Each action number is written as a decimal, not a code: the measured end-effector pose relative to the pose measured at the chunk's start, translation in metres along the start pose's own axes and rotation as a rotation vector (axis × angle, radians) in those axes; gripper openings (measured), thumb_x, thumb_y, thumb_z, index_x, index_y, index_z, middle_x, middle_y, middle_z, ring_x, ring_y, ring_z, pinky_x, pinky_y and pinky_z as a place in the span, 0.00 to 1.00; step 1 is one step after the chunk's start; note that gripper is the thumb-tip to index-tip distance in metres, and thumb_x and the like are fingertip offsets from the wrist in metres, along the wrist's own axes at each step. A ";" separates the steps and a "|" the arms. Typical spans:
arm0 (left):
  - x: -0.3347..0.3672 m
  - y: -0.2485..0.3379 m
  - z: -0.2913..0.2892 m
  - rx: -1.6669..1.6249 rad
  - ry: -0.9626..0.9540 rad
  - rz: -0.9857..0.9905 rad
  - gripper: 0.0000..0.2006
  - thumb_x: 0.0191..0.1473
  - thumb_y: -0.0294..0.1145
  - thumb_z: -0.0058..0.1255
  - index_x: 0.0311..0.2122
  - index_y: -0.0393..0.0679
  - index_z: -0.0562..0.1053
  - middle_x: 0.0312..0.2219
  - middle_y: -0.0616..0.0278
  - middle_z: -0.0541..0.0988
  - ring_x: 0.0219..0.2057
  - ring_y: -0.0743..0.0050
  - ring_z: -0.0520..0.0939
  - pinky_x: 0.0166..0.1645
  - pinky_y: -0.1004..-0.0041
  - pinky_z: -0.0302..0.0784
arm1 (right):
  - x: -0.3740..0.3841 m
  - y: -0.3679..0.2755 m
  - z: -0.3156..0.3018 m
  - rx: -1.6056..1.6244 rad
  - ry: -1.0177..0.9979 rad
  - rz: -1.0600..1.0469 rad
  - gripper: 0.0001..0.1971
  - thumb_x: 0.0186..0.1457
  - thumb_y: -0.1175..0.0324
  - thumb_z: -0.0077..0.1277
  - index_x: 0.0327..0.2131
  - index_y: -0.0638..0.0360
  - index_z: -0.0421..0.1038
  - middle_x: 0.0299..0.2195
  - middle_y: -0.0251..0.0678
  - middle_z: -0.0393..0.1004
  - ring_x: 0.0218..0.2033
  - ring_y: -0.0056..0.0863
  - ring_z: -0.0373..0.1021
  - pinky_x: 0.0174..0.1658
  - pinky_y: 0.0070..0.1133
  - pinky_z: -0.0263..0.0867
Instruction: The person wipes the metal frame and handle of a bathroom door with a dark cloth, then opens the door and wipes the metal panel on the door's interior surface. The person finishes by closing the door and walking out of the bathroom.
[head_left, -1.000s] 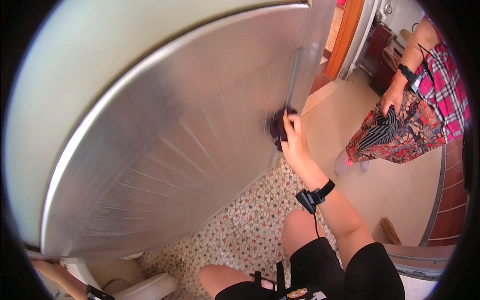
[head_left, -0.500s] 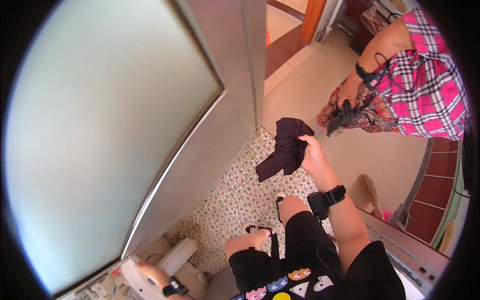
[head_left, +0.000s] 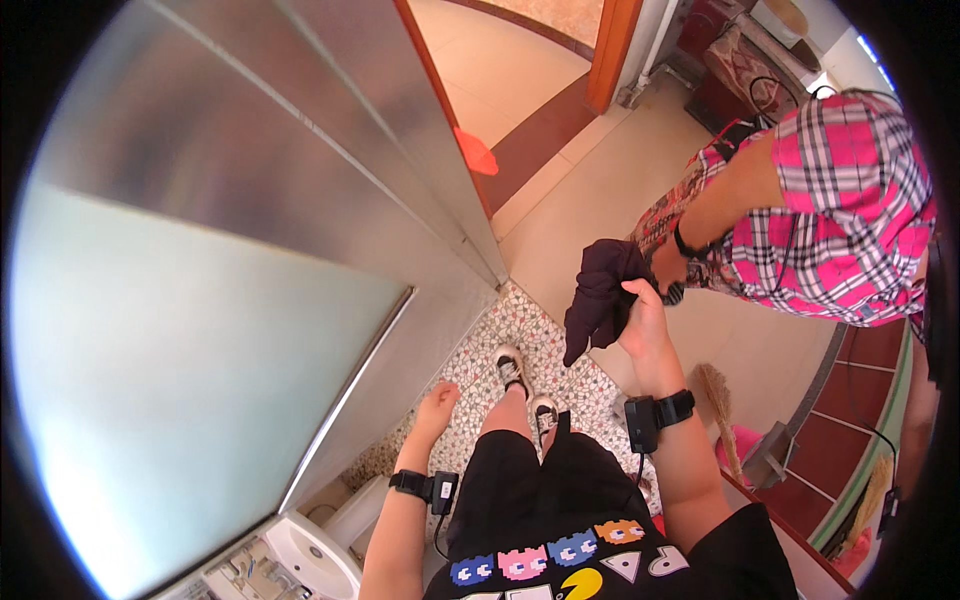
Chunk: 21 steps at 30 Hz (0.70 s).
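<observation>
My right hand grips a bunched, dark purple-brown cloth, thumb on top and fingers hidden behind it. The cloth hangs over the line where the speckled floor meets the beige tiles. Just beyond it is another person's hand, so close that I cannot tell if it touches the cloth. A small dark striped thing shows below that hand. My left hand hangs over the speckled floor with its fingers loosely curled, nothing seen in them. Each of my wrists wears a black strap with a small box.
A metal door with a frosted panel fills the left side. At the lower left is a white washbasin. The other person, in a pink plaid top, stands at the right. A broom and a dustpan lie lower right.
My right hand has moved slightly right with the cloth, toward the other person's hand. My left hand has come from beside the washbasin to over the floor. The view has shifted.
</observation>
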<state>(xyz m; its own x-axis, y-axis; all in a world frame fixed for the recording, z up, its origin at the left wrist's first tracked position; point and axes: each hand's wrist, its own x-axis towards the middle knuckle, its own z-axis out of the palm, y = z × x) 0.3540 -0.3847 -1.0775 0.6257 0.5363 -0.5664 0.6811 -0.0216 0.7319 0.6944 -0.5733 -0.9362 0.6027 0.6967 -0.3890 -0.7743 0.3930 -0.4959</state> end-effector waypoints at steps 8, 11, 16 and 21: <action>0.169 0.128 0.074 0.233 -0.357 0.226 0.18 0.56 0.41 0.48 0.43 0.35 0.74 0.35 0.50 0.81 0.39 0.57 0.81 0.44 0.66 0.74 | 0.072 -0.060 0.038 -0.170 0.205 -0.279 0.13 0.56 0.64 0.54 0.44 0.56 0.71 0.37 0.31 0.75 0.37 0.25 0.73 0.41 0.26 0.72; 0.215 0.173 0.095 0.285 -0.400 0.255 0.18 0.55 0.42 0.47 0.41 0.36 0.74 0.36 0.45 0.80 0.41 0.50 0.80 0.46 0.62 0.74 | 0.102 -0.085 0.049 -0.122 0.291 -0.344 0.13 0.56 0.64 0.54 0.44 0.56 0.71 0.36 0.30 0.75 0.36 0.25 0.73 0.40 0.27 0.72; 0.285 0.227 0.131 0.463 -0.535 0.337 0.17 0.52 0.39 0.47 0.37 0.34 0.76 0.33 0.41 0.80 0.38 0.44 0.80 0.46 0.58 0.74 | 0.160 -0.129 0.044 -0.118 0.412 -0.453 0.13 0.57 0.63 0.53 0.44 0.58 0.71 0.37 0.31 0.76 0.37 0.26 0.74 0.40 0.27 0.72; 0.361 0.291 0.160 0.631 -0.514 0.388 0.16 0.51 0.39 0.48 0.36 0.37 0.77 0.33 0.42 0.80 0.39 0.44 0.80 0.47 0.57 0.74 | 0.251 -0.180 0.026 -0.066 0.390 -0.452 0.15 0.59 0.62 0.50 0.47 0.59 0.71 0.41 0.33 0.76 0.41 0.28 0.73 0.46 0.27 0.69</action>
<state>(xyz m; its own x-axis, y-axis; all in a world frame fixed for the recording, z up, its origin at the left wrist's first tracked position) 0.8390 -0.3326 -1.1303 0.8449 -0.0456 -0.5330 0.3737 -0.6626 0.6491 0.9801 -0.4533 -0.9249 0.9053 0.1925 -0.3788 -0.4190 0.5520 -0.7209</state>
